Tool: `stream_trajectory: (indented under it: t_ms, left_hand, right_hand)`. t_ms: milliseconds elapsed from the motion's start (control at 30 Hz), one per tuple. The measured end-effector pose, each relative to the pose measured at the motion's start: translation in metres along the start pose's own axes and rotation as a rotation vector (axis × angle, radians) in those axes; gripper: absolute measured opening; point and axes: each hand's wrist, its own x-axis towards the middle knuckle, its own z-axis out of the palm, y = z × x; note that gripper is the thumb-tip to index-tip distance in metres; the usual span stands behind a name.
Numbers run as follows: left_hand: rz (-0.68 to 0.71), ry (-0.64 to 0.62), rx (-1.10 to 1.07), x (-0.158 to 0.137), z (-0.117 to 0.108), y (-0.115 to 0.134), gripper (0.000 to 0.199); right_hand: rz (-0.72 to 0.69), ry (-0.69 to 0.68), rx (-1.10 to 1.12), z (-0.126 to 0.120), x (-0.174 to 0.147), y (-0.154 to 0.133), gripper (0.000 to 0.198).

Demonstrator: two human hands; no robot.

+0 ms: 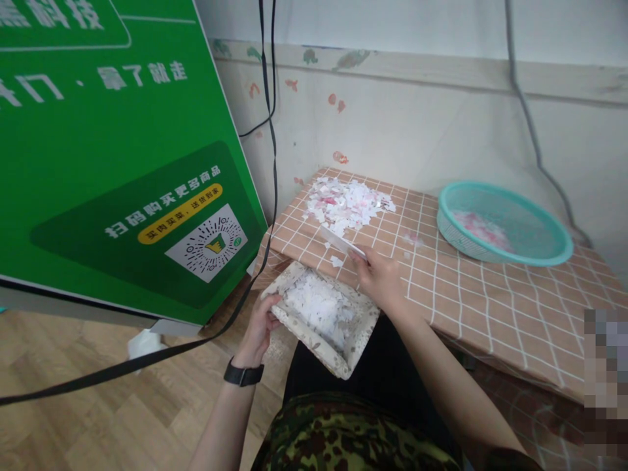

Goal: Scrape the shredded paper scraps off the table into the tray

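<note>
My left hand grips the left rim of a shallow patterned tray, held just below the table's front edge. White paper scraps fill much of its inside. In my right hand is a thin, flat white piece like a card, its far end over the tabletop close to a heap of torn paper scraps. The heap is mostly white with some pink. A few loose scraps lie between the card and the table edge.
A turquoise plastic basket with pinkish scraps stands at the right on the checked tablecloth. To the left rises a large green cabinet panel. A black strap hangs down in front of it. The wall closes off the back.
</note>
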Motion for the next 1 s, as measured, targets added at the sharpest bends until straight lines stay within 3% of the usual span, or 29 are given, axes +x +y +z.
stream_trajectory:
  t_ms: [300,467,733,1000]
  left_hand:
    - [0.000,-0.013,-0.009,0.003,-0.001,-0.002,0.042]
    - [0.011,0.006,-0.001,0.001,0.001,0.000,0.040]
    - [0.023,-0.019,-0.001,-0.003,0.005,0.003,0.039]
    - [0.023,-0.020,0.005,-0.005,0.007,0.005,0.038]
  right_hand:
    - [0.015,-0.062,0.069,-0.028,-0.017,-0.006,0.026]
    - [0.053,-0.061,0.095,-0.022,-0.017,-0.005,0.025]
    - [-0.163,-0.089,0.137,-0.020,-0.037,-0.017,0.023]
    - [-0.129,0.006,0.053,-0.031,-0.049,-0.012,0.024]
